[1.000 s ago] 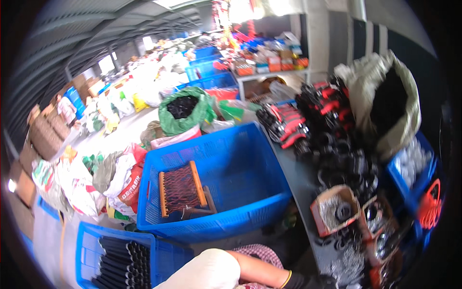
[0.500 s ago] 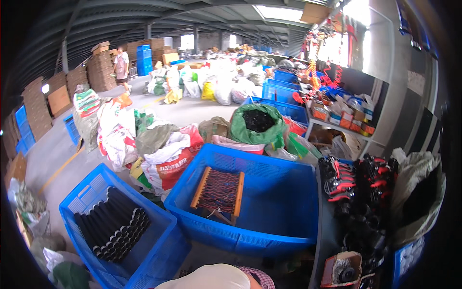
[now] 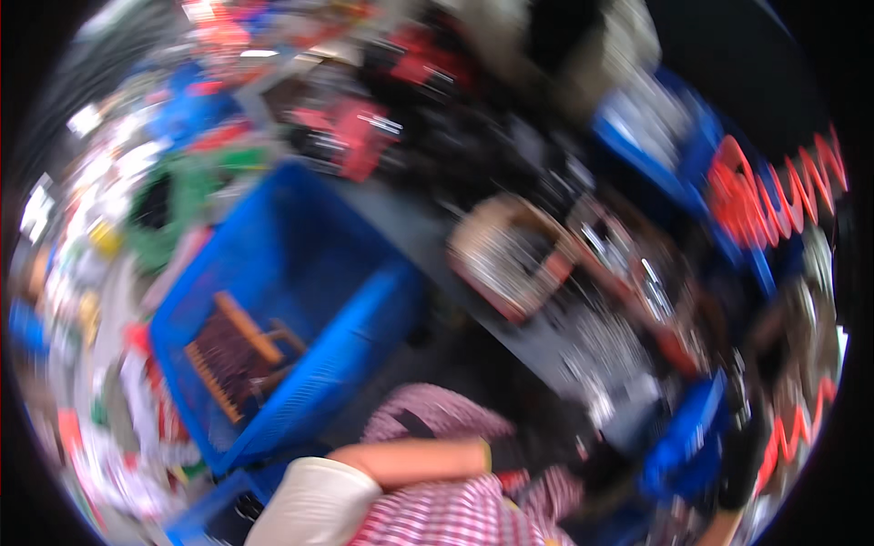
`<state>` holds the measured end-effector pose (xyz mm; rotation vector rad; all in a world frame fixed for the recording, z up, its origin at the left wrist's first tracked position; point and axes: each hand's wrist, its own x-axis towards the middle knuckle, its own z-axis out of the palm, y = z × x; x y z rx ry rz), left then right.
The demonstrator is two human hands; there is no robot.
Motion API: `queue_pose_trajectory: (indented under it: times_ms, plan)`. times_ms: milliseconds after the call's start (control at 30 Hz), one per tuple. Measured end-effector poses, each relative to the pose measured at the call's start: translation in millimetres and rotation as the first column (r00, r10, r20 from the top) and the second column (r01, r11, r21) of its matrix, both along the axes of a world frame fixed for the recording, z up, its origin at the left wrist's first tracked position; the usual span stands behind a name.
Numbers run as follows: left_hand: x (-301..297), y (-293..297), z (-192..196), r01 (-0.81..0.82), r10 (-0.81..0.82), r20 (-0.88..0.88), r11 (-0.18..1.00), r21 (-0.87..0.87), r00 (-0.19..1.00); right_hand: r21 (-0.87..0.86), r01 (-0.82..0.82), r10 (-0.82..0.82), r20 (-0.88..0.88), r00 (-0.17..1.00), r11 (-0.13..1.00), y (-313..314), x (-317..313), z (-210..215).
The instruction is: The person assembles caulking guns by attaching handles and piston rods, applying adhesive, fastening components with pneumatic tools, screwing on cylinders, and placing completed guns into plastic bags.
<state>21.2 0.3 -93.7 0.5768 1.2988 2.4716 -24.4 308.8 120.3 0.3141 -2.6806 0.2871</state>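
Observation:
Motion blurs the whole view. My left forearm, bare below a white sleeve, crosses in front of a pink checked garment [image 3: 437, 510]. My left hand [image 3: 537, 450] looks dark, perhaps gloved, and merges with the dark area beyond; its fingers cannot be made out. A small red thing [image 3: 512, 480] lies just below it. At the lower right, my right hand [image 3: 742, 460], in a dark glove, is near a blue bin [image 3: 687, 441]. Its fingers are smeared, and whether it holds anything is not visible.
A grey workbench [image 3: 519, 341] carries an open cardboard box [image 3: 492, 264] and black and red parts [image 3: 346, 132]. To the left stands a large blue crate [image 3: 314, 373] with a wooden-sided rack [image 3: 246, 328] in it. A red coiled hose [image 3: 774, 196] hangs at the right.
My view has swung sharply to the right, toward the bench. The blue crate has shifted left in view, and my left forearm and dark right hand have come into sight.

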Motion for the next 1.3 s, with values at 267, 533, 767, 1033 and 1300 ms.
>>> queue_pose_trajectory:
  times_ms: [267, 533, 767, 1033, 1300]
  plan:
    - [-30.2, -5.9, 29.5, -0.514, -0.028, -0.686, 0.640, -0.571, 0.727, -0.329, 0.192, 0.160, 0.793, 0.588, 0.924, -90.6, 66.0, -15.0]
    - [-27.7, -1.0, 29.6, -0.446, -0.050, -0.614, 0.642, -0.624, 0.788, -0.419, 0.340, 0.165, 0.800, 0.577, 0.842, -111.0, 96.5, -46.7]
    - [-23.7, -2.3, 21.0, -0.470, -0.018, -0.615, 0.627, -0.621, 0.788, -0.158, 0.258, -0.003, 0.848, 0.530, 0.953, -131.4, 104.7, -48.9]
    - [-22.1, 0.6, 15.3, -0.500, 0.004, -0.641, 0.629, -0.595, 0.767, -0.214, 0.212, 0.089, 0.872, 0.482, 0.954, -118.0, 70.8, -51.0]
    - [-18.5, 4.1, 6.3, -0.501, 0.089, -0.624, 0.689, -0.524, 0.776, -0.033, 0.083, -0.006, 0.902, 0.432, 0.996, -106.4, 43.6, -55.7]
